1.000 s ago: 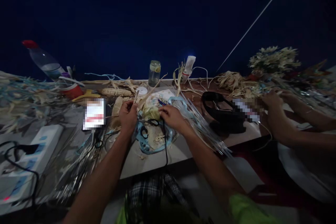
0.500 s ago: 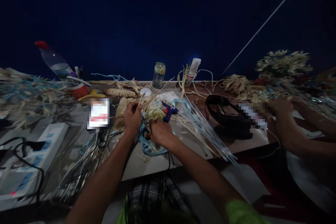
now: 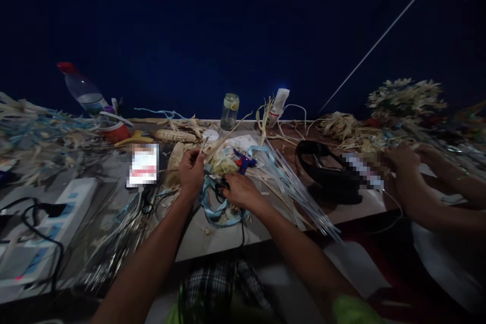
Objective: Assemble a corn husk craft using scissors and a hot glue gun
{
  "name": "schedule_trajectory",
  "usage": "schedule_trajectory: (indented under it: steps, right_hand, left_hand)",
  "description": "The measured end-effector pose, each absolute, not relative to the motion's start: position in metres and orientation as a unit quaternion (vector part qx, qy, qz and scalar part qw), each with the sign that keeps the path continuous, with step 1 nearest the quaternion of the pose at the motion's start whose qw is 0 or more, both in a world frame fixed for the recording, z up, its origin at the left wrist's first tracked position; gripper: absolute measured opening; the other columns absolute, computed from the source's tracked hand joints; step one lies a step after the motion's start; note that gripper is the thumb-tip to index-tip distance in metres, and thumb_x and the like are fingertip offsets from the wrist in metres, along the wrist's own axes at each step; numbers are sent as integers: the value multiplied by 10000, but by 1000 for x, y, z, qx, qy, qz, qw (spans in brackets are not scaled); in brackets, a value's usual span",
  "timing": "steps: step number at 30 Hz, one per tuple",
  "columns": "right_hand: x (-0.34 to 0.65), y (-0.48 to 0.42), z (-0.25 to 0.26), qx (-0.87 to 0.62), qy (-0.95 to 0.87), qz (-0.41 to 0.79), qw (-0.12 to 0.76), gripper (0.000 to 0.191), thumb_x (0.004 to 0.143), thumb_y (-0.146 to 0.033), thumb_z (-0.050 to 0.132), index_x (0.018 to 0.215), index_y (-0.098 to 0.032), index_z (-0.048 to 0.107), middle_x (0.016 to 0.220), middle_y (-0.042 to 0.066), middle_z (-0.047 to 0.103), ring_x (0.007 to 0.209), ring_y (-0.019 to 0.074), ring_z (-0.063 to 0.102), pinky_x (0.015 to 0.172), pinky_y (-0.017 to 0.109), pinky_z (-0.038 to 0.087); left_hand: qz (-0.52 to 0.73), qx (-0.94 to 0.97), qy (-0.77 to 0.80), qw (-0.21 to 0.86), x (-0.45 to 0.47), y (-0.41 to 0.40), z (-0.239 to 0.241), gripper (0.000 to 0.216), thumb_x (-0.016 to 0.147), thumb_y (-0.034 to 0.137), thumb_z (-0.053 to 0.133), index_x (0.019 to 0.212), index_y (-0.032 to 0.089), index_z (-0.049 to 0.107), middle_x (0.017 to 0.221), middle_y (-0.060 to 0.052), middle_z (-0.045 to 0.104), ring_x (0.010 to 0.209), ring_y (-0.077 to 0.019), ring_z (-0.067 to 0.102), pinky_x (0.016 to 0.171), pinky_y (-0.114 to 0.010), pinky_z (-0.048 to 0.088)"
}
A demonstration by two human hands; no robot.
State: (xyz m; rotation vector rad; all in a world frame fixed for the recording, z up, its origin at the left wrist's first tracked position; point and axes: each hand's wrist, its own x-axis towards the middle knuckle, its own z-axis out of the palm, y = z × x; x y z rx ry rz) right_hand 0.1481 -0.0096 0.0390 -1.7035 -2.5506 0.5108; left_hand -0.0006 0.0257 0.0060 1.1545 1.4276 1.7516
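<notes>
My left hand (image 3: 192,169) is closed in a pinch around a thin pale strip (image 3: 205,145) that looks like dried corn husk, its end sticking up past the fingertips. To the right, my right hand (image 3: 243,190) is curled round the dark handles of scissors (image 3: 219,188); the blades point left toward my left hand. Under and in front of the scissors lies light blue ribbon (image 3: 218,215) in loose loops. A blue and red glue gun (image 3: 245,160) rests just beyond my right hand, beside pale husk scraps.
Clear glue sticks (image 3: 304,195) lie to the right, near a black headband-like strap (image 3: 328,174). A lidded jar (image 3: 230,112) and a corn cob (image 3: 176,136) sit at the back. Left are a lit phone (image 3: 143,166) and power strip (image 3: 63,228). Another person's hands (image 3: 404,159) work at far right.
My right hand has shifted slightly right, and the scissors now show between it and my left hand. My left hand keeps its pinch in nearly the same place.
</notes>
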Motion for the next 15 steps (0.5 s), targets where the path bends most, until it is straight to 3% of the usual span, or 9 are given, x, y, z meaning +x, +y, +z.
schedule_trajectory:
  steps: [4, 7, 11, 15]
  right_hand:
    - [163, -6, 37, -530, -821, 204, 54, 251, 764, -292, 497, 972, -192, 595, 999, 80, 652, 936, 209, 589, 762, 286, 410]
    - [172, 0, 28, -539, -789, 271, 120, 295, 721, -254, 549, 1009, -201, 587, 931, 45, 659, 854, 176, 592, 726, 265, 409]
    - [177, 8, 17, -561, -651, 453, 238, 358, 663, -173, 573, 1019, -151, 546, 726, 2, 609, 640, 119, 552, 598, 229, 403]
    - [184, 10, 21, -502, -482, 621, 361, 442, 635, -228, 631, 1056, -164, 514, 723, -1, 592, 626, 100, 547, 557, 199, 382]
  left_hand:
    - [666, 438, 532, 285, -2, 27, 4, 139, 731, 280, 562, 822, 177, 540, 670, 10, 526, 635, -118, 492, 583, -237, 394]
    - [668, 436, 533, 282, -3, 28, 4, 139, 735, 284, 557, 823, 178, 537, 678, 13, 521, 615, -108, 482, 564, -228, 386]
    - [670, 425, 532, 295, -3, 28, 5, 146, 739, 295, 547, 828, 180, 526, 657, 31, 499, 516, -81, 431, 488, -215, 347]
    - [672, 424, 529, 298, -2, 28, 6, 146, 722, 287, 563, 815, 182, 523, 634, 33, 499, 505, -78, 426, 477, -210, 340]
